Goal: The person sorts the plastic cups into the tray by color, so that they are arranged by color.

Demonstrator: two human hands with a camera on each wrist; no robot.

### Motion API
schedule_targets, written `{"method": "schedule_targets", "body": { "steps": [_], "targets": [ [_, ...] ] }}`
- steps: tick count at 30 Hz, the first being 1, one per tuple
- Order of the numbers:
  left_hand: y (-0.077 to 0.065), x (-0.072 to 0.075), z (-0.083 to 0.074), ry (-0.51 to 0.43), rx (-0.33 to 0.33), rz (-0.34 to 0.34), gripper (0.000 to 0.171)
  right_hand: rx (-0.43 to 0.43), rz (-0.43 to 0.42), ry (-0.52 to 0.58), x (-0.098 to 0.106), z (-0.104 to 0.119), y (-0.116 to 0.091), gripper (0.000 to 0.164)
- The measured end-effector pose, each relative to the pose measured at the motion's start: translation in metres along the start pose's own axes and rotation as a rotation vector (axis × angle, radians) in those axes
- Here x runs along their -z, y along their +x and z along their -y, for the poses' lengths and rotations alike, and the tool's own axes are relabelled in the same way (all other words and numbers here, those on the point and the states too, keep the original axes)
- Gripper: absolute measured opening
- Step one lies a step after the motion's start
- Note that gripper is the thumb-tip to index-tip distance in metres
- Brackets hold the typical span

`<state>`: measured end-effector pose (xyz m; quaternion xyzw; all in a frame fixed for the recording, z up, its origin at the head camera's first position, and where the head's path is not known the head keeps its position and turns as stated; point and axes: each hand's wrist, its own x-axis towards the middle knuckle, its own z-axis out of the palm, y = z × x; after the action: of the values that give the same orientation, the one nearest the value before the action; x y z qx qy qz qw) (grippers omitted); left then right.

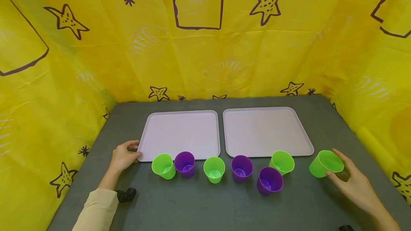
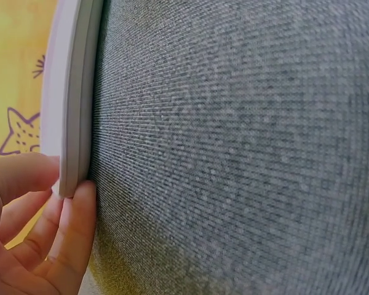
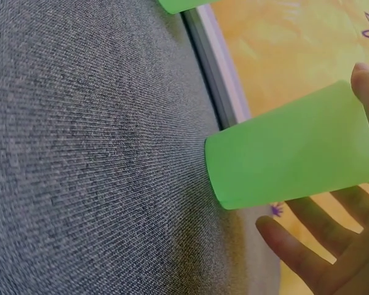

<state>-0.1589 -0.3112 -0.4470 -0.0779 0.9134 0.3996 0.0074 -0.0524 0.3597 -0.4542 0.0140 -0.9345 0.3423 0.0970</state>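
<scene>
My left hand [image 1: 124,157] pinches the near left corner of the left pale tray [image 1: 181,131], thumb on top. In the left wrist view the tray's edge [image 2: 80,98] runs between thumb and fingers, flat along the table. At the right, my right hand [image 1: 354,181] spans a green cup [image 1: 321,167], with thumb and fingertips at opposite sides of its rim. That cup stands upright, its base on the table in the right wrist view, where the thumb [image 3: 366,86] touches its rim and other fingers spread behind and below it.
A loose row of cups stands before the trays: a green cup [image 1: 163,167], a purple cup [image 1: 185,165], another green [image 1: 214,170], another purple [image 1: 242,168], then a purple [image 1: 269,181] close to a green [image 1: 282,162]. The right tray [image 1: 266,131] lies beside the left one. Yellow cloth [image 1: 199,52] surrounds the grey table.
</scene>
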Motion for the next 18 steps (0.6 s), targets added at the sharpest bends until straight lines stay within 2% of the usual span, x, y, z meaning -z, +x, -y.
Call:
{"method": "schedule_targets", "body": {
  "steps": [9, 18],
  "targets": [
    [0.0025, -0.0012, 0.0031, -0.003, 0.007, -0.009, 0.045, 0.018, -0.041, 0.042, -0.0015, 0.0009, 0.0008, 0.074],
    [0.0034, -0.0022, 0.0031, -0.014, 0.012, -0.016, 0.044, 0.009, -0.028, 0.038, -0.0003, 0.0024, 0.0018, 0.073]
  ]
}}
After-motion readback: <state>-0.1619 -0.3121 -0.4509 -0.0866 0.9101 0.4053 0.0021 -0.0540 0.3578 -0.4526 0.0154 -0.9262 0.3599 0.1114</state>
